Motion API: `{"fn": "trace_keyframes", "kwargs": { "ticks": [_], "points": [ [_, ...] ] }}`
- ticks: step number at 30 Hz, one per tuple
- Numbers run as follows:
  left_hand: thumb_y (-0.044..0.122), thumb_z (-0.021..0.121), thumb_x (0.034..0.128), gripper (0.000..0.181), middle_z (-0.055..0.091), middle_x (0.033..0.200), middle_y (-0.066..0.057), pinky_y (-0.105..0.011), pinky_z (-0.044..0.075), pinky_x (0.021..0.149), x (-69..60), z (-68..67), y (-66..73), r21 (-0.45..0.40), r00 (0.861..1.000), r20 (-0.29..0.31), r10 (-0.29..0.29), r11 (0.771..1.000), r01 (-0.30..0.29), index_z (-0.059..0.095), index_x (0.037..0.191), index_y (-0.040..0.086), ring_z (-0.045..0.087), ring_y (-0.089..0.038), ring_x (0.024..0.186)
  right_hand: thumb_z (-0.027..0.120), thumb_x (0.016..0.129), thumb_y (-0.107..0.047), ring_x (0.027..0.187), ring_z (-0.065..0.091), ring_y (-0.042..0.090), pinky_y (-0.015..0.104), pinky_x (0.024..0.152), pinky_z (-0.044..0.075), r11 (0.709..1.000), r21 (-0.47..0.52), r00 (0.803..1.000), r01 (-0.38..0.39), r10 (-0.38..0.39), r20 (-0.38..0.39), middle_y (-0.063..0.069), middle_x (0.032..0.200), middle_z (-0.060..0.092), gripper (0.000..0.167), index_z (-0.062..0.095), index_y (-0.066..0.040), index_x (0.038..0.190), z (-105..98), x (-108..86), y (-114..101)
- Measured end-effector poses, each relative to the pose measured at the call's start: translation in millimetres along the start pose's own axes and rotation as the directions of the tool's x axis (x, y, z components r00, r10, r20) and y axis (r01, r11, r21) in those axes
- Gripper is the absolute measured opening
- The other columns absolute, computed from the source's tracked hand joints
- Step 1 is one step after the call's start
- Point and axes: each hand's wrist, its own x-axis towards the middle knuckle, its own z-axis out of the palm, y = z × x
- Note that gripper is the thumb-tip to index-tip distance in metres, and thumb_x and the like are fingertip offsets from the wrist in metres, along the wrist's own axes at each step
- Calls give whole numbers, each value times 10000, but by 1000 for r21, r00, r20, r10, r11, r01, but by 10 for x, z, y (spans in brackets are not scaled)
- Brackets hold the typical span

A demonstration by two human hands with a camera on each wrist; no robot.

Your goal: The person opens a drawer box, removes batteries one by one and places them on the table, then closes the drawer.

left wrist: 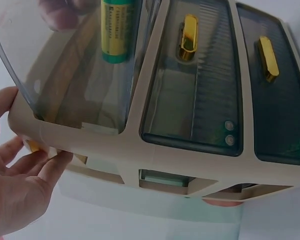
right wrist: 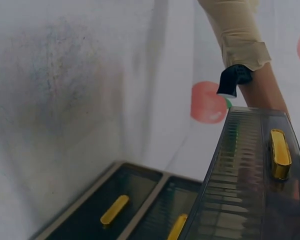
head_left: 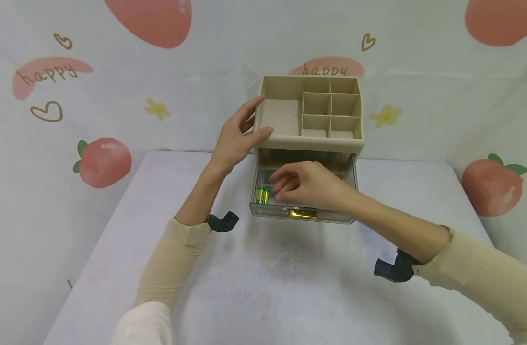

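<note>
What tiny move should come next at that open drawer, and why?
Perhaps ease the right-hand grip slightly left toward the two green-and-gold cylindrical batteries: its fingers are inside the open clear plastic drawer, pointing their way with a gap between, while the left-hand grip holds the side of the beige plastic organizer, likely steadying it.

The left-wrist view's top edge crops a battery (left wrist: 117, 31); its print is too small to read.

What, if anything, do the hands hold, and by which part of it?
Left hand: the beige plastic box-shaped organizer, by its upper left side. Right hand: nothing visibly held.
</note>
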Motion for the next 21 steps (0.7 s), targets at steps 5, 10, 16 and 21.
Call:
{"fn": "trace_keyframes", "kwargs": {
  "ticks": [5,10,16,21],
  "points": [
    [19,670,923,657,343,1584,-98,-370,448,1044,-4,13,1,-38,1000,-5,-3,999,3,382,1513,21,398,-316,1410,789,845,-113,854,718,106,299,823,557,999,-31,1000,-27,27,5,-6,950,733,365,682,-21,1182,23,36,-4],
    [15,664,927,652,338,1584,-116,-369,449,1043,0,22,-4,-44,1000,-6,4,999,-4,380,1513,16,394,-329,1410,798,839,-136,856,710,102,296,821,555,996,-64,997,-65,67,26,-14,941,727,368,687,-28,1173,44,62,-11],
    [9,669,921,654,354,1577,-109,-364,452,1040,5,19,-19,-41,1000,-6,2,999,-2,386,1511,18,399,-317,1409,798,843,-142,861,697,109,278,806,555,991,-98,994,-91,96,46,-16,923,718,354,691,-33,1163,79,100,-25],
    [10,672,921,650,356,1576,-99,-366,451,1040,-2,10,-25,-54,1000,-17,-1,999,0,396,1509,29,402,-307,1409,799,842,-129,840,681,119,280,804,547,990,-111,993,-91,98,59,-3,891,708,335,693,-9,1136,103,141,-41]
  ]
}}
